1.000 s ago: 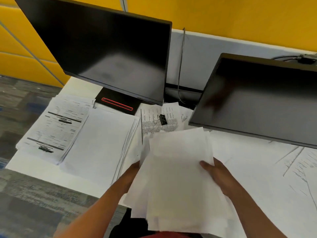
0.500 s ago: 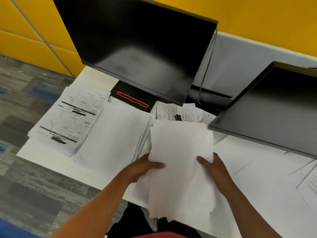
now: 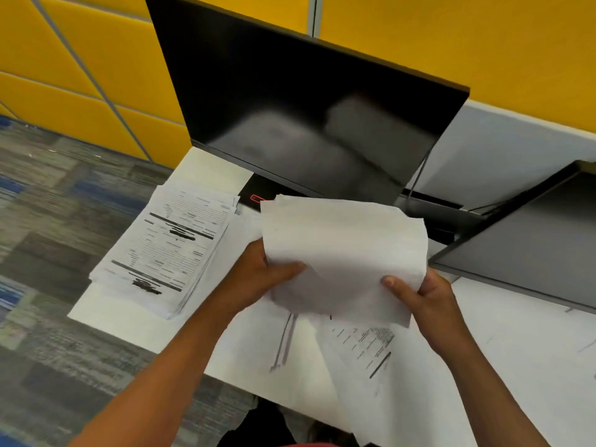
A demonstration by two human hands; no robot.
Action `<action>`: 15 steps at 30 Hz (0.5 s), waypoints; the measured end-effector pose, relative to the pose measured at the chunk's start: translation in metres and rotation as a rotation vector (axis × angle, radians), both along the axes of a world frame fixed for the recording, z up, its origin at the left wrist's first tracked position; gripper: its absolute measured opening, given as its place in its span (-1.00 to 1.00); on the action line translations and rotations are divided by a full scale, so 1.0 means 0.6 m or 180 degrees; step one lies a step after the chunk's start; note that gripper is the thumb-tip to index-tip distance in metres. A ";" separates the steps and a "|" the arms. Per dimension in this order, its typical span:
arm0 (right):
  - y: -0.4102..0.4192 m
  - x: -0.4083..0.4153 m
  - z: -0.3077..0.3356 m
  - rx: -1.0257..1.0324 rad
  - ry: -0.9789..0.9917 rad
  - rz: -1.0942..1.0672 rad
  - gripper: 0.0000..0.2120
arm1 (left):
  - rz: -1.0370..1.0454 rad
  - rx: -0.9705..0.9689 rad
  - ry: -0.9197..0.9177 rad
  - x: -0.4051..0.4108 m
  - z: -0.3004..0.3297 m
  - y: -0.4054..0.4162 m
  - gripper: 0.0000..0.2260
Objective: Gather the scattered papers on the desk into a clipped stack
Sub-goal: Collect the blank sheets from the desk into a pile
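I hold a thick bundle of white papers (image 3: 345, 253) lifted above the desk, its blank side facing me. My left hand (image 3: 258, 279) grips its lower left edge, thumb across the front. My right hand (image 3: 419, 295) grips the lower right corner, thumb on top. Below the bundle, loose printed sheets (image 3: 364, 346) lie on the desk and hang over its front edge. A printed stack (image 3: 167, 246) rests at the desk's left end. No clip is visible.
A large black monitor (image 3: 306, 108) stands right behind the bundle, its base (image 3: 258, 195) partly hidden. A second monitor (image 3: 532, 240) juts in from the right. The white desk (image 3: 129, 321) ends at left and front, with carpet floor beyond.
Both hands have raised the bundle off the desk and tilted it toward me. The sheets beneath are now uncovered. The view has swung left, and the clip seen earlier is hidden.
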State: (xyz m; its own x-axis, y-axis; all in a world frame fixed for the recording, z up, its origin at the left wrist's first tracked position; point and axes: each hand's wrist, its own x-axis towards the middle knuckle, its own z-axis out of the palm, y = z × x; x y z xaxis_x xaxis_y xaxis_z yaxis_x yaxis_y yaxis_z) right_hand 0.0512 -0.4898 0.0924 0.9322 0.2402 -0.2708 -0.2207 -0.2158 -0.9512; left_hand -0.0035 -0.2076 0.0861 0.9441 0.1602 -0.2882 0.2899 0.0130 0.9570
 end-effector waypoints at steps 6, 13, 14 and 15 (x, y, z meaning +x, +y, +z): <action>0.097 -0.007 0.029 0.0432 -0.0640 -0.0290 -0.74 | 0.0717 0.0381 -0.0568 0.009 0.042 0.056 -0.48; 0.162 -0.033 0.005 -0.0094 -0.0587 -0.0537 -0.83 | 0.0311 0.0790 -0.0630 -0.011 0.035 0.129 -0.57; 0.175 -0.038 -0.010 -0.0204 -0.0511 -0.0485 -0.78 | 0.0371 0.0762 -0.0490 -0.016 0.021 0.130 -0.52; 0.189 -0.041 -0.023 -0.0323 -0.0422 -0.0412 -0.72 | 0.0527 0.0705 -0.0373 -0.022 0.018 0.130 -0.48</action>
